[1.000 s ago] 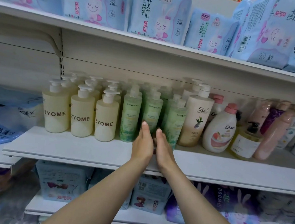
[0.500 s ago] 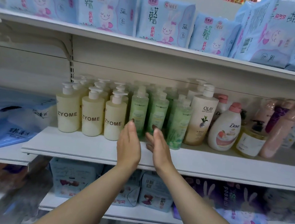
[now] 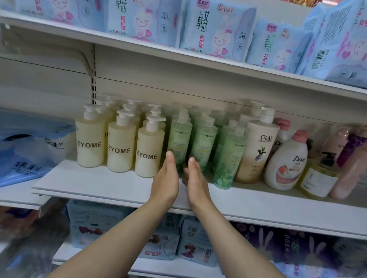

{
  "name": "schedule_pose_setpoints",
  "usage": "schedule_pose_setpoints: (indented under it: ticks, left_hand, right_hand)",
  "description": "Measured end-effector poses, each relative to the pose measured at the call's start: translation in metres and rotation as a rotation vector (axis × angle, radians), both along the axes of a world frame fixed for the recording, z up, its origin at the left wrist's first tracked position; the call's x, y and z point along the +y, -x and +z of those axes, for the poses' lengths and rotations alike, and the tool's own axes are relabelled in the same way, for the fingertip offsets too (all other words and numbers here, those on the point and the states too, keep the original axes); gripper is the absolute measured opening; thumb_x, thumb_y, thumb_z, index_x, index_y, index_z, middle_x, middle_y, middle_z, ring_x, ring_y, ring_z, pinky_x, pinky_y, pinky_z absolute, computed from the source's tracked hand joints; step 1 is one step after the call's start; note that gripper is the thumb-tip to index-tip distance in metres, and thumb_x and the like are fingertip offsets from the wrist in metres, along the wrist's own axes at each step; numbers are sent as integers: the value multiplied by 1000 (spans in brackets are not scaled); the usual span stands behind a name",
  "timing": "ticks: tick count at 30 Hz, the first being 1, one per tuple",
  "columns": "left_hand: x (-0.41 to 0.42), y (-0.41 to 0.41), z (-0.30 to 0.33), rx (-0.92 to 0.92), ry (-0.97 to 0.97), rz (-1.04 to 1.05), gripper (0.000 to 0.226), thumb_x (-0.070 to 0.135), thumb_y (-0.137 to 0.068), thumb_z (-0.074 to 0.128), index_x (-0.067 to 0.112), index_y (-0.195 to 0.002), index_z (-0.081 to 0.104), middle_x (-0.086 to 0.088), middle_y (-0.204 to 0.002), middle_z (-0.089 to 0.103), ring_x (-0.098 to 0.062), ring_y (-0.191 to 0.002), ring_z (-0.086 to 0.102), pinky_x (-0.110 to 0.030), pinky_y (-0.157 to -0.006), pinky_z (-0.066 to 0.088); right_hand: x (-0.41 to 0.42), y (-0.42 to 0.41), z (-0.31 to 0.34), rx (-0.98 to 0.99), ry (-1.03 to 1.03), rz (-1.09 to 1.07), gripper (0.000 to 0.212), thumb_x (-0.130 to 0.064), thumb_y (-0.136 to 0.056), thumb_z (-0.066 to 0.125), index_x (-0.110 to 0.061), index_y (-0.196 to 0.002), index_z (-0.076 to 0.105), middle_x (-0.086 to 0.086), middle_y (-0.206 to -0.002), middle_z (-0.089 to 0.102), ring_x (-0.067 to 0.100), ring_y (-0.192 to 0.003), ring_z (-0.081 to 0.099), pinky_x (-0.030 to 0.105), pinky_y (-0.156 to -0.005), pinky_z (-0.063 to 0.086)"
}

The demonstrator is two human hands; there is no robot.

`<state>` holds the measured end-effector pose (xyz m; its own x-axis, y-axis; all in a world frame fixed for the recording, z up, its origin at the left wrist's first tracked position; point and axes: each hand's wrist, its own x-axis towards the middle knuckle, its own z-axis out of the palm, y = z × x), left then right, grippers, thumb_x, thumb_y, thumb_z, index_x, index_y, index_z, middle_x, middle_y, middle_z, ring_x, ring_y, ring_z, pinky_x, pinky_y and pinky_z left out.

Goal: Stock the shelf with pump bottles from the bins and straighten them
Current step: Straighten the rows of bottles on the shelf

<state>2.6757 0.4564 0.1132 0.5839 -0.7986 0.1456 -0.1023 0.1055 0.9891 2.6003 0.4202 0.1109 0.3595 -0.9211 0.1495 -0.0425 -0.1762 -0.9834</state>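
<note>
Our grip is released: left hand (image 3: 166, 177) and right hand (image 3: 196, 180) flat, palms facing, flanking the front green pump bottle (image 3: 179, 141) standing upright on the shelf (image 3: 107, 185), left hand nearer it.

On the middle shelf (image 3: 111, 190), ZYOME bottles (image 3: 119, 146) stand leftmost, SHIRORUKA bottles (image 3: 202, 145) to their right, then the OLAY bottle (image 3: 258, 149) and Dove bottle (image 3: 286, 167). Packets (image 3: 214, 28) lie on the shelf above. Both hands (image 3: 177, 178) reach before the SHIRORUKA bottles.
</note>
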Motion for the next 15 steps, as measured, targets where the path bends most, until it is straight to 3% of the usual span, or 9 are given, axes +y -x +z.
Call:
schedule_pose_setpoints:
  ticks: [4, 15]
  left_hand:
    - [-5, -3, 0, 6, -7, 5, 68, 68, -99, 12, 35, -152, 36, 5, -157, 40, -16, -144, 35, -25, -103, 23]
    - [-12, -4, -1, -8, -9, 17, 66, 65, -100, 12, 33, -152, 38, 3, -155, 42, -18, -143, 37, -25, -102, 24]
  right_hand:
    - [-2, -2, 0, 6, 5, 7, 81, -78, -83, 30, -35, -151, 37, -9, -153, 43, 9, -139, 40, 43, -119, 32]
    - [-11, -7, -1, 31, -17, -5, 87, -84, -78, 30, -33, -147, 43, -4, -151, 46, 11, -138, 43, 44, -118, 33]
